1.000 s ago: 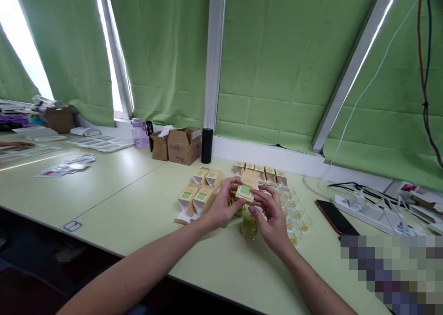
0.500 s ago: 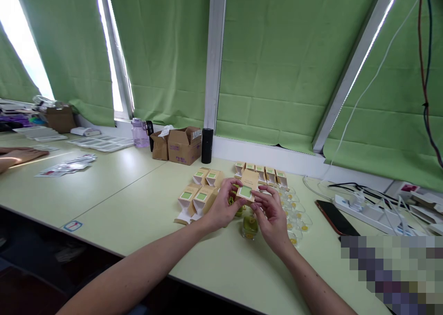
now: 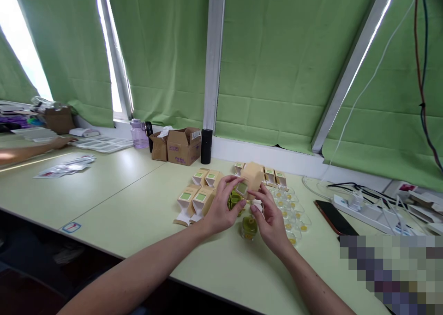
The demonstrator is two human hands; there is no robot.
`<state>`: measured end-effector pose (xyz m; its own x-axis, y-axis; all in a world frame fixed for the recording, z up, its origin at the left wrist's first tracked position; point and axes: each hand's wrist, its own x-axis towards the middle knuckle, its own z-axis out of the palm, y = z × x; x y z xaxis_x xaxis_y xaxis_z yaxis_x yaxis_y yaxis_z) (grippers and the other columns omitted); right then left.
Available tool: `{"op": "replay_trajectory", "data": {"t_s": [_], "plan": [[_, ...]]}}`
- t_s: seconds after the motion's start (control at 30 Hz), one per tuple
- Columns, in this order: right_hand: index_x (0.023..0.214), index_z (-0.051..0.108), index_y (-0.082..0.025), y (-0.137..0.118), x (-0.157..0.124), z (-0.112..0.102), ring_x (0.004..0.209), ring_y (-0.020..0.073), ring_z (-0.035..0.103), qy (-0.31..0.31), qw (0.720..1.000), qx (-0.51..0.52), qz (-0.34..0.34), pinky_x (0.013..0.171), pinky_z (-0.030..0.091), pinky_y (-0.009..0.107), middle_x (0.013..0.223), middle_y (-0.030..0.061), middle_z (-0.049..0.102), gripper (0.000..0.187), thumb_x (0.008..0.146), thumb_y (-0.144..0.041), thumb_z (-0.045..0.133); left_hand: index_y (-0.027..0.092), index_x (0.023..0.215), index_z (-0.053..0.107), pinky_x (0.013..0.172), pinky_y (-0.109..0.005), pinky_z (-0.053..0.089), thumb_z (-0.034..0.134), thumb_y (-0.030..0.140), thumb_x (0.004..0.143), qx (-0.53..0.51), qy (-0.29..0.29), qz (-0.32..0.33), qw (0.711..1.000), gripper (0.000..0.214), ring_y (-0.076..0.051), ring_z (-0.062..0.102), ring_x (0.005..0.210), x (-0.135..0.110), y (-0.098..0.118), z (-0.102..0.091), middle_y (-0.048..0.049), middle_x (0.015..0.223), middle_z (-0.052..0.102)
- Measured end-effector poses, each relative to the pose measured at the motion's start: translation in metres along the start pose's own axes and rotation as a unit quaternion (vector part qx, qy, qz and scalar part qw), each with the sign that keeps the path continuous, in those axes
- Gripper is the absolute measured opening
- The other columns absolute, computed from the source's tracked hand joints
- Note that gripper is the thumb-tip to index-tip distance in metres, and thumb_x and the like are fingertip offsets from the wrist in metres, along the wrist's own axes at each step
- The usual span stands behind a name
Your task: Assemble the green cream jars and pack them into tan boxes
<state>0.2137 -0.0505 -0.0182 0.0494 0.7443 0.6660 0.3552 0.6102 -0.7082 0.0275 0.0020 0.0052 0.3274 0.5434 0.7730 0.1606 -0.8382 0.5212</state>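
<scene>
Between both hands, raised above the table, is a small tan cardboard box (image 3: 252, 175) with a square green patch and flaps. The fingers of my left hand (image 3: 224, 208) are closed on its left side. My right hand (image 3: 272, 220) grips its lower right edge between thumb and fingers. Just below stands a small glass jar (image 3: 249, 227) with green contents. More green jars (image 3: 236, 199) show partly behind my left fingers. To the right of my right hand are several clear containers (image 3: 292, 206) with yellow spots in them.
Several open tan boxes (image 3: 204, 197) stand at left, with another row (image 3: 275, 176) behind. Farther back are a carton (image 3: 183, 146), a black bottle (image 3: 206, 146) and a purple bottle (image 3: 139, 135). A phone (image 3: 335, 217) and power strip (image 3: 367, 213) lie right. Another person's hand (image 3: 60, 142) is far left.
The box has tilted and turned in my hands, its flaps now spread at the top. At far left, the other person's arm has reached farther right toward the white sheets.
</scene>
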Motion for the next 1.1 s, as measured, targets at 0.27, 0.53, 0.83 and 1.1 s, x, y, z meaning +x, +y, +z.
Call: {"op": "replay_trajectory", "data": {"t_s": [0.27,0.53,0.83,1.1], "plan": [[0.156,0.051,-0.035,-0.015,0.002,-0.001,0.16,0.0308,0.037,-0.005,0.995,-0.048,-0.092,0.127,0.037,0.064,0.168,0.0082,0.047,0.049,0.107,-0.032,0.055,0.016,0.144,0.061,0.113,-0.05,0.051,0.061,0.051,0.102,-0.005,0.032,-0.056,0.998,0.054,-0.034,0.057,0.132,0.004,-0.009,-0.002,-0.019,0.139,0.059],[0.155,0.052,-0.035,-0.018,-0.003,-0.001,0.155,0.0294,0.047,-0.037,0.988,-0.038,-0.144,0.129,0.037,0.061,0.16,0.0067,0.058,0.049,0.108,-0.023,0.051,0.017,0.146,0.058,0.101,-0.043,0.056,0.077,0.06,0.089,-0.095,0.037,-0.174,0.98,0.074,-0.03,0.067,0.117,0.007,-0.02,-0.002,-0.0165,0.136,0.069],[0.1,0.072,-0.026,-0.036,0.013,-0.029,0.104,0.0302,0.069,-0.032,0.975,-0.207,-0.069,0.092,0.055,0.05,0.104,0.0083,0.076,0.012,0.098,-0.023,0.061,0.018,0.124,0.061,0.107,-0.046,0.055,0.092,0.037,0.075,-0.185,-0.042,-0.215,0.958,0.061,-0.031,0.07,0.119,0.024,0.006,-0.029,-0.0144,0.127,0.072],[0.105,0.072,-0.025,-0.047,0.0,-0.03,0.106,0.0308,0.061,-0.244,0.894,-0.374,-0.038,0.092,0.042,0.047,0.099,0.004,0.078,0.021,0.085,-0.021,0.077,0.021,0.121,0.066,0.108,-0.047,0.054,0.09,0.031,0.075,-0.033,-0.126,-0.217,0.968,0.054,-0.032,0.068,0.12,-0.013,0.034,-0.055,-0.0094,0.125,0.073]]}}
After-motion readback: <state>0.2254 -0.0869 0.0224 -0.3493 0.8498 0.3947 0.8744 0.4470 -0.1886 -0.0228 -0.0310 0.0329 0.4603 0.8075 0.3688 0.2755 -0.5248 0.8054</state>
